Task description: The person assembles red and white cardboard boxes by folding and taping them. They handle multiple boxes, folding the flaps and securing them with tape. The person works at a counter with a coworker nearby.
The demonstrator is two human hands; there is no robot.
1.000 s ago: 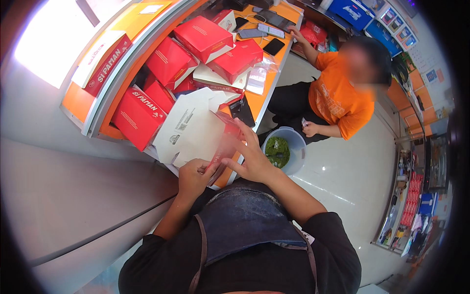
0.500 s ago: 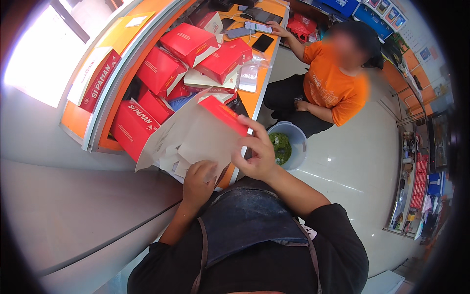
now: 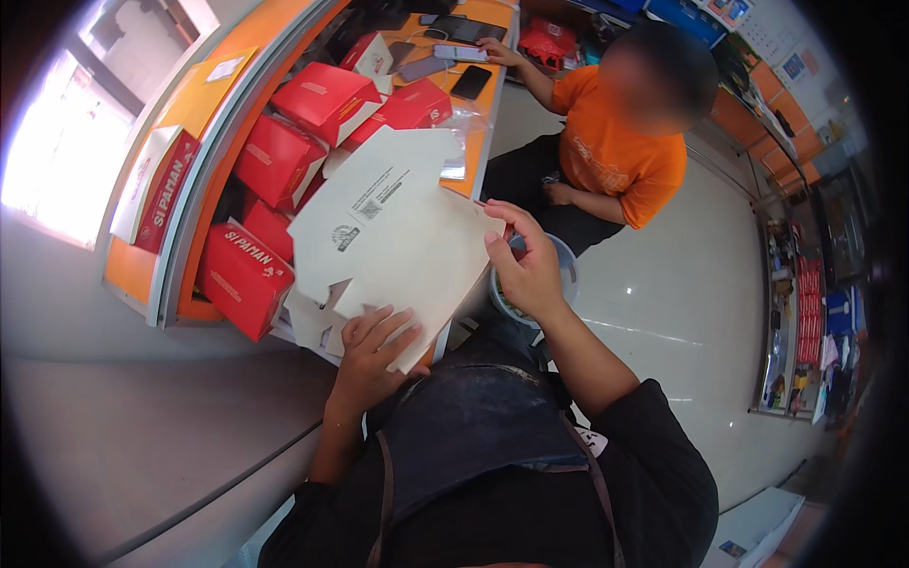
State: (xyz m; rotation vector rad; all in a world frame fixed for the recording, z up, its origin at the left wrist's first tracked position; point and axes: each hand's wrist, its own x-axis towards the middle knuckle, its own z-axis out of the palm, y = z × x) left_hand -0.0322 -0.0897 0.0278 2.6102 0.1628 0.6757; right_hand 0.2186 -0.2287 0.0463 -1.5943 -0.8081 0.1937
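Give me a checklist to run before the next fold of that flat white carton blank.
1. Left hand has a grip on the carton blank: ok, fingers lie on its lower edge.
2. Right hand holds the right edge: ok, thumb on the white face.
3. Blank unfolded and flat: ok, held up tilted above the counter edge.
4. Printed side facing up: ok, the white side with small black marks faces the camera.
5. Room on the orange counter: not ok, red boxes and phones crowd it.
6. Crease lines: cannot tell.
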